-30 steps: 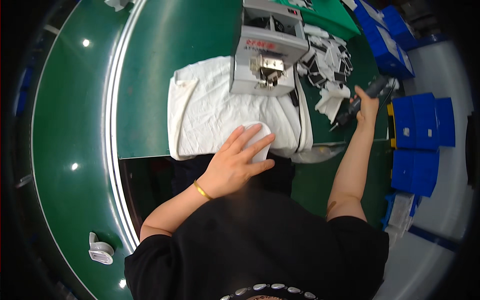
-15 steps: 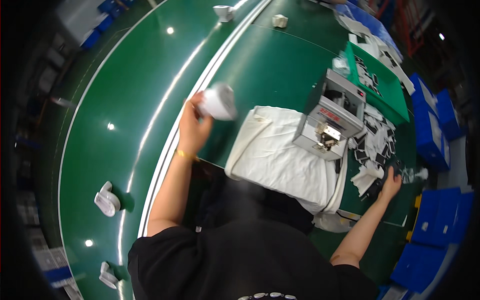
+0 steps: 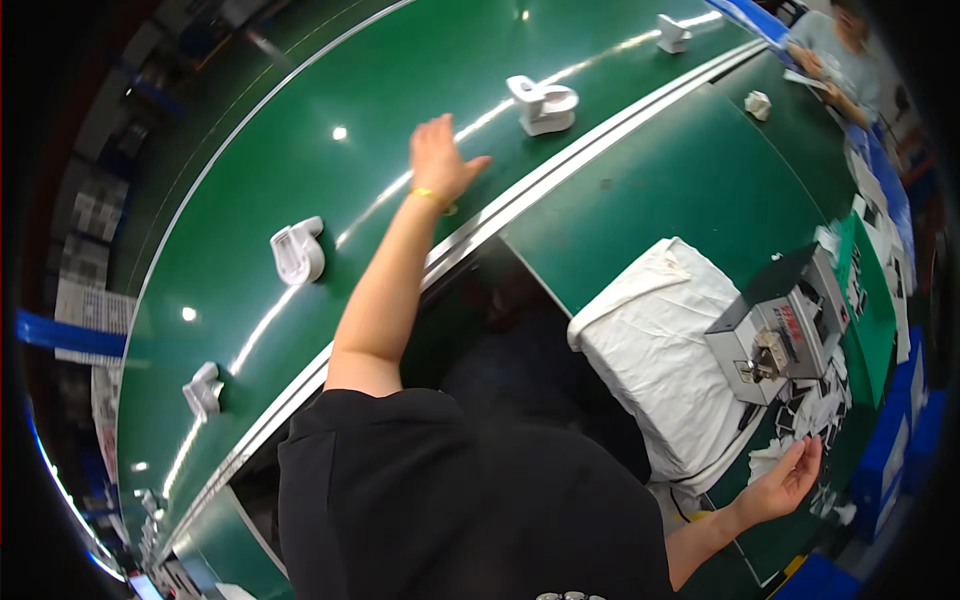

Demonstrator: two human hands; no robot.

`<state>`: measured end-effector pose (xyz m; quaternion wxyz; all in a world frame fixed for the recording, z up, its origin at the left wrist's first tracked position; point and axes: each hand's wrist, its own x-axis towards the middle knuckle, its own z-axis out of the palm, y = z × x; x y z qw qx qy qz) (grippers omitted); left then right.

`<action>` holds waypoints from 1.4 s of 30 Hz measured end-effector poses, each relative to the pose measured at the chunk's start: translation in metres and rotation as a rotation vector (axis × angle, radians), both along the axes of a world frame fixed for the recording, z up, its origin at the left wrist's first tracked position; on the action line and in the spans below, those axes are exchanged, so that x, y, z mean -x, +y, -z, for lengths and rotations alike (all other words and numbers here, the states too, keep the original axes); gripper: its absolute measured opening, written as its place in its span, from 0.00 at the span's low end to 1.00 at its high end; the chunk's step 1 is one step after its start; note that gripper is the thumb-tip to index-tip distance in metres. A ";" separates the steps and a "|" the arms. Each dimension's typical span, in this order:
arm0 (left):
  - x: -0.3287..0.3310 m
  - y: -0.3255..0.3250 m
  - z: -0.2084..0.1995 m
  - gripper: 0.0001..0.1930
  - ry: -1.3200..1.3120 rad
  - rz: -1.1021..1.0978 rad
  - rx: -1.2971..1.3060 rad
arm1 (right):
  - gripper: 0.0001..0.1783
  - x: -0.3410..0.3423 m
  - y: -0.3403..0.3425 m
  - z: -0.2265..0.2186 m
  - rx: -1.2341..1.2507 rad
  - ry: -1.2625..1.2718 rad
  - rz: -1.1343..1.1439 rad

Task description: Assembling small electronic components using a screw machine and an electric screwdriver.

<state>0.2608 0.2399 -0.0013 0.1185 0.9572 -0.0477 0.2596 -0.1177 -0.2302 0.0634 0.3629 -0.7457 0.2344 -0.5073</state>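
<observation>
Head view: left hand (image 3: 445,165) empty, fingers spread above green belt (image 3: 250,190); nearest white plastic part (image 3: 548,108) sits on belt, apart, right and slightly beyond, long axis roughly left-right. Right hand (image 3: 782,488) curled near white scraps (image 3: 826,408), much farther off, contents unclear.

We are seeing white curved plastic pieces (image 3: 546,118) sitting along the long green belt (image 3: 245,190) at left; over the flat green table (image 3: 700,185) at right, a boxy grey metal machine (image 3: 782,332) is standing at the right side of a creased white cloth (image 3: 660,345).
</observation>
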 end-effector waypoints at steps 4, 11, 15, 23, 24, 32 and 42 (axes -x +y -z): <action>0.094 0.102 -0.073 0.41 0.198 -0.531 -0.338 | 0.17 -0.013 0.023 0.007 -0.068 0.032 -0.211; 0.147 0.210 -0.055 0.23 0.520 -0.526 -0.022 | 0.16 -0.051 0.066 0.013 -0.169 0.070 -0.495; 0.142 0.063 -0.073 0.23 0.396 0.179 0.929 | 0.20 -0.068 0.110 -0.003 -0.024 0.136 -0.706; 0.206 -0.197 -0.079 0.24 1.504 0.801 1.784 | 0.41 -0.056 0.117 -0.012 0.186 0.071 -0.782; 0.212 -0.212 -0.083 0.26 1.550 0.836 1.653 | 0.42 -0.045 0.106 -0.012 0.132 0.062 -0.711; 0.241 -0.265 -0.080 0.60 0.666 1.546 0.583 | 0.29 0.008 0.053 -0.014 -0.954 0.047 -0.757; 0.251 -0.265 -0.046 0.61 0.819 1.414 0.858 | 0.29 -0.054 -0.091 0.022 0.175 0.664 0.162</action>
